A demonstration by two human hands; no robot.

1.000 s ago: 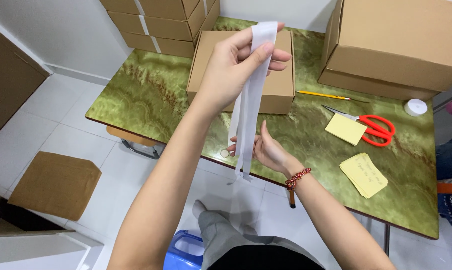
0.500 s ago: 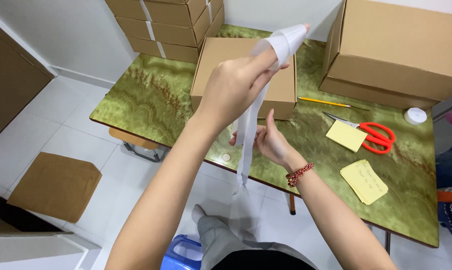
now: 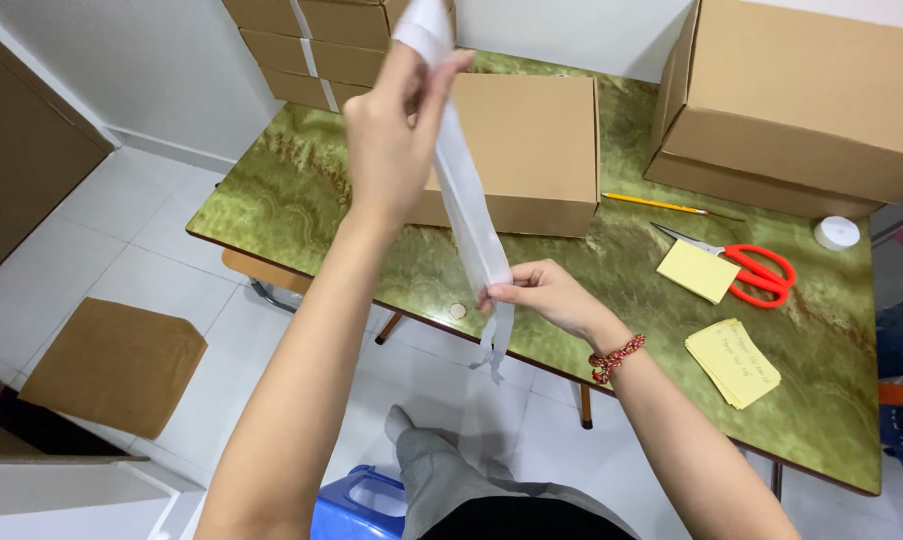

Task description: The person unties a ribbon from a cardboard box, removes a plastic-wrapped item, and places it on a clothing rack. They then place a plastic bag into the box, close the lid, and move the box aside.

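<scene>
A long white strip (image 3: 468,195) of paper or fabric hangs stretched between my hands. My left hand (image 3: 396,135) is raised high and pinches the strip's upper end near the top edge of the view. My right hand (image 3: 543,296) pinches the strip lower down, just over the front edge of the green marble-patterned table (image 3: 301,205). The strip's loose tail dangles below my right hand. A closed cardboard box (image 3: 526,145) lies on the table behind the strip.
A bigger cardboard box (image 3: 801,100) sits at the table's far right, several more (image 3: 301,40) stacked at the back left. Pencil (image 3: 656,204), red-handled scissors (image 3: 756,270), yellow notes (image 3: 733,362), white tape roll (image 3: 836,232) lie right. Blue stool (image 3: 356,505) below; flat cardboard (image 3: 116,365) on the floor.
My left hand has lifted the strip's top end higher and to the left. My right hand has kept its pinch near the table edge, so the strip is drawn longer.
</scene>
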